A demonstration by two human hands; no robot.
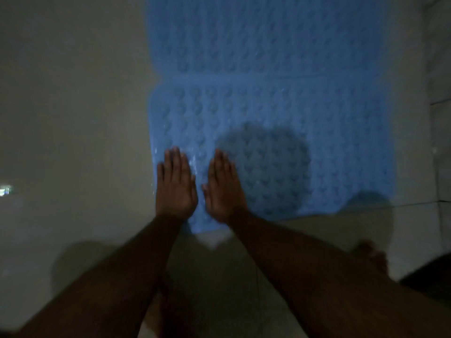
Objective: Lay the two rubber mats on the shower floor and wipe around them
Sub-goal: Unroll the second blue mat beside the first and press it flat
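Observation:
Two blue rubber mats with round bumps lie flat on the pale shower floor (pixel 73 118), one behind the other. The near mat (pixel 329 142) meets the far mat (pixel 268 32) along a seam across the upper middle. My left hand (pixel 176 184) lies flat with straight fingers on the near mat's left edge. My right hand (pixel 223 186) presses flat on the same mat just beside it, fingers straight and pointing away from me. Neither hand holds anything. A round shadow falls on the mat right of my hands.
A tiled wall (pixel 441 154) rises along the right side of the mats. A bare foot (pixel 373 257) stands on the floor at the lower right. A small bright reflection (pixel 5 190) shows at the far left. The scene is dim and blurred.

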